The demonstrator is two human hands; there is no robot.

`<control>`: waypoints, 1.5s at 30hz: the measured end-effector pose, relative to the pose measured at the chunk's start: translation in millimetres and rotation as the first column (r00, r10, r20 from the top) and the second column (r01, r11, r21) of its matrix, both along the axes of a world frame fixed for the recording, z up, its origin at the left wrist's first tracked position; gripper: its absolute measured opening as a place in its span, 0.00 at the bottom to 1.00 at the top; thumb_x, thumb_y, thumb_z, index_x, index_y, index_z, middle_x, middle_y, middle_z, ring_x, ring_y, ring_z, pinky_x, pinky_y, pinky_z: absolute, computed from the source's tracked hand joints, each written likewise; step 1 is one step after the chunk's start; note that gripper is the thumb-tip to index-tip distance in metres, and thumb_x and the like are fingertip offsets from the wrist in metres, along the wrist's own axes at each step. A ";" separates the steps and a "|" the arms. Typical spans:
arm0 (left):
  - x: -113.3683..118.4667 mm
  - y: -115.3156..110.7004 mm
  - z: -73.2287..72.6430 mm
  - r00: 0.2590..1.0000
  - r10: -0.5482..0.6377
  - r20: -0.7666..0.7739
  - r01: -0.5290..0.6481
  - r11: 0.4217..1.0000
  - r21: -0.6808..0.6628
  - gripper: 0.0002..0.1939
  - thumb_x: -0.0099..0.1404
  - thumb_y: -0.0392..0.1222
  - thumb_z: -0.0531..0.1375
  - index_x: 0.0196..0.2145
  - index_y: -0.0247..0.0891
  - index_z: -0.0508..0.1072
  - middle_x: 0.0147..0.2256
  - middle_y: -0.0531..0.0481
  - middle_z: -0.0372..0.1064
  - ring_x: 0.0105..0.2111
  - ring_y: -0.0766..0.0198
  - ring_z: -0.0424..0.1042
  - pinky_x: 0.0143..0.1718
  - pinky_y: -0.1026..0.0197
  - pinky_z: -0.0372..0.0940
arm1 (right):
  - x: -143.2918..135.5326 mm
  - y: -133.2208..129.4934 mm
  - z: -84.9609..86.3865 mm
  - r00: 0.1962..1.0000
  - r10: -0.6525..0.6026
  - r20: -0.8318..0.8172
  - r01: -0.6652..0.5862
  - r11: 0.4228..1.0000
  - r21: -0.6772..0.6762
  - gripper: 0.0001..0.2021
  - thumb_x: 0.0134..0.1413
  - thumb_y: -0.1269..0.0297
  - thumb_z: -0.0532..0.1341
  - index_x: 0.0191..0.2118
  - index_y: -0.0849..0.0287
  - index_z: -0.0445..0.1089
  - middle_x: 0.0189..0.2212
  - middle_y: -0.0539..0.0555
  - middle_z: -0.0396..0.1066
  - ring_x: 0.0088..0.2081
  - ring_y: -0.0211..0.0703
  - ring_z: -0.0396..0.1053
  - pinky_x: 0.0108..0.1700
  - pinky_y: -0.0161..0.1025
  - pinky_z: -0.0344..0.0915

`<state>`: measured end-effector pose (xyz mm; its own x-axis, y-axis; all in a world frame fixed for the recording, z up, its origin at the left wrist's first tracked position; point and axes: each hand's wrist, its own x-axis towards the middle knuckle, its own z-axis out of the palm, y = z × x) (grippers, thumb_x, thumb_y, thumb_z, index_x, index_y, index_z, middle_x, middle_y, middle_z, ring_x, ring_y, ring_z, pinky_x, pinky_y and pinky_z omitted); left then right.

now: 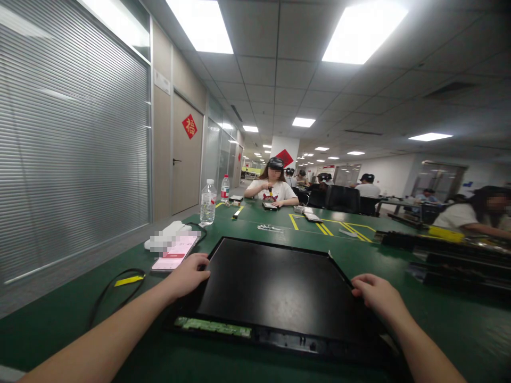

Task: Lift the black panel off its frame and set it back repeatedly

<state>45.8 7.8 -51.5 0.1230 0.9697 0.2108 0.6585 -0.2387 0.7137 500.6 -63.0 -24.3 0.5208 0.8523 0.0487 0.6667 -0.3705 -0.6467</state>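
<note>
A black LCD panel (275, 287) lies in front of me with its dark glossy face up. Along its near edge a strip of green circuit board (213, 326) is exposed at the left. My left hand (189, 277) grips the panel's left edge, with the fingertips partly hidden behind the rim. On the opposite side, my right hand (375, 292) has its fingers closed on the right edge. Just beyond my left hand is a phone (175, 255) with a lit pink screen.
Left of the panel lies a black cable (96, 300) with a yellow tag (130, 280). Water bottles (208, 205) stand at the far left. Dark panel frames (447, 276) are stacked at the right. Across the green table (223, 361) sits a person (275, 186) handling a small device.
</note>
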 end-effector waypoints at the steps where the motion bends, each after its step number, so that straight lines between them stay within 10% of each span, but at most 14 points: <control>1: -0.4 0.1 -0.4 1.000 0.003 -0.004 -0.003 1.000 0.003 0.13 0.45 0.39 0.57 0.31 0.35 0.75 0.50 0.41 0.65 0.53 0.51 0.60 0.52 0.55 0.55 | -0.2 0.1 -0.3 1.000 0.000 -0.008 0.000 1.000 0.002 0.14 0.43 0.58 0.54 0.34 0.58 0.70 0.24 0.53 0.75 0.20 0.39 0.67 0.25 0.35 0.61; 24: 1.8 -20.0 16.3 0.957 -0.132 -0.259 0.171 0.976 0.136 0.21 0.51 0.45 0.57 0.44 0.39 0.71 0.50 0.44 0.61 0.51 0.54 0.61 0.54 0.56 0.53 | -0.4 -0.1 -0.4 0.996 0.008 0.083 -0.008 1.000 -0.004 0.13 0.44 0.60 0.52 0.33 0.57 0.70 0.25 0.52 0.75 0.27 0.43 0.70 0.30 0.36 0.62; 45: -8.4 -8.3 6.3 0.973 -0.047 -0.225 0.048 0.999 -0.004 0.24 0.55 0.36 0.50 0.50 0.40 0.66 0.48 0.45 0.69 0.48 0.55 0.66 0.49 0.57 0.57 | 18.5 2.5 -7.6 0.978 -0.058 0.199 0.056 0.998 0.012 0.13 0.42 0.58 0.54 0.32 0.54 0.73 0.33 0.53 0.75 0.34 0.47 0.70 0.31 0.37 0.62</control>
